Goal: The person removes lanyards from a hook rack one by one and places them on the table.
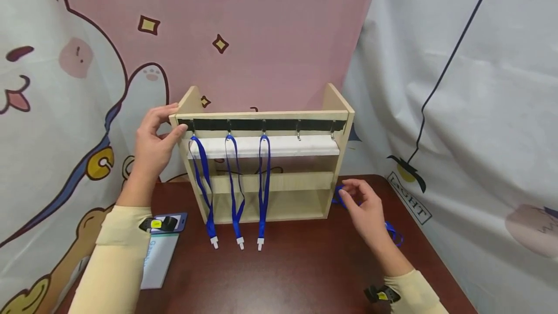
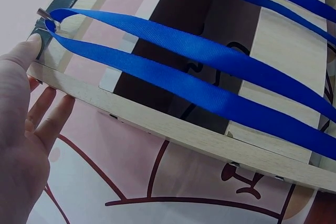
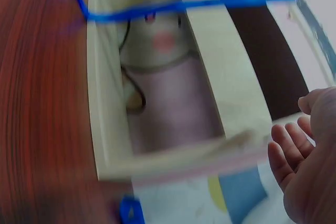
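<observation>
A dark red-brown wood-grained table is spread beneath both hands. Between them, a pale wooden open-fronted rack is stood upright on it, with one white horizontal bar held inside, below its top rail.

The rack's upper left corner is pinched by the left hand: the thumb is laid on the front, the fingers are set behind the side panel. The right hand is held near the rack's right side, its fingers loosely bent and its thumb apart.

Below the left hand, one flat white rectangular item with blue-green lettering is laid on the table; beyond it, one blue-edged badge holder, containing a white insert, is partly covered by the wrist strap.

To the right of the left hand, three blue fabric lanyards are hung from the rack, each ended by one white clip. Loose blue strapping is seen close to the right hand; its pieces cannot be counted.

Along one black strip, beginning at the left thumb, five small metal hooks are fixed: three nearest that hand are occupied, two are bare.
</observation>
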Demonstrator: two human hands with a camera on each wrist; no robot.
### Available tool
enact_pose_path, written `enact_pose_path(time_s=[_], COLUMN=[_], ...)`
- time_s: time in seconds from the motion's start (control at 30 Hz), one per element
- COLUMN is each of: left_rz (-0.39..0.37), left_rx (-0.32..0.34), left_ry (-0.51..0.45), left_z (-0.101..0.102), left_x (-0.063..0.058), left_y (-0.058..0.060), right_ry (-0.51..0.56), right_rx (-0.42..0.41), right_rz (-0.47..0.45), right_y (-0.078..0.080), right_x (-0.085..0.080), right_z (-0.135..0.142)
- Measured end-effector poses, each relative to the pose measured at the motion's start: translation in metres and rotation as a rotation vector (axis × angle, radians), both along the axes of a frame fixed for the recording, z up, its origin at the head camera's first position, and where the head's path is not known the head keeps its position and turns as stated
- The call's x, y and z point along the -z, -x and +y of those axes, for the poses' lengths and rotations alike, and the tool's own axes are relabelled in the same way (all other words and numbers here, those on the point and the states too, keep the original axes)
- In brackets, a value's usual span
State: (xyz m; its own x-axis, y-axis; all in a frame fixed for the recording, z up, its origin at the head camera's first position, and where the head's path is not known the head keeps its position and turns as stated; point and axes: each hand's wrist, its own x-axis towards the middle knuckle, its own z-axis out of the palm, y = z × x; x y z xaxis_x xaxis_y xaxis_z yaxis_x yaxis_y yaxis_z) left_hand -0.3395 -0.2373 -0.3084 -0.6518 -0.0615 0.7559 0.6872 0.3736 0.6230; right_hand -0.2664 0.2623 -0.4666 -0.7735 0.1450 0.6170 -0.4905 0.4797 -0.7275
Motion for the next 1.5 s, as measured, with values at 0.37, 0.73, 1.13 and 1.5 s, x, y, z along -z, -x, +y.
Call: enact_pose_path(time_s=[0.37,0.73,1.13,1.5], left_rz=[-0.024,-0.008,-0.002,-0.006], left_rx=[-0.006,0.004,0.017,0.014], left_ry=[0.002,-0.001,-0.020,-0.014], left_z=[0.006,0.005,0.007,0.005], left_x=[-0.005,-0.008,-0.011,-0.007], left_y=[-0.008,-0.009,-0.015,-0.010], right_ry=[-0.053,0.011,-0.015,-0.012], right_rx=[-0.150,-0.107,0.023,0.072], right_rz=[0.185,0.154,0.143,0.146], right_y=[0.011,0.025,0.034,0.042], right_x=[0.001,-0.006,-0.008,-0.009], right_z=[-0.096,-0.173,-0.213,-0.225])
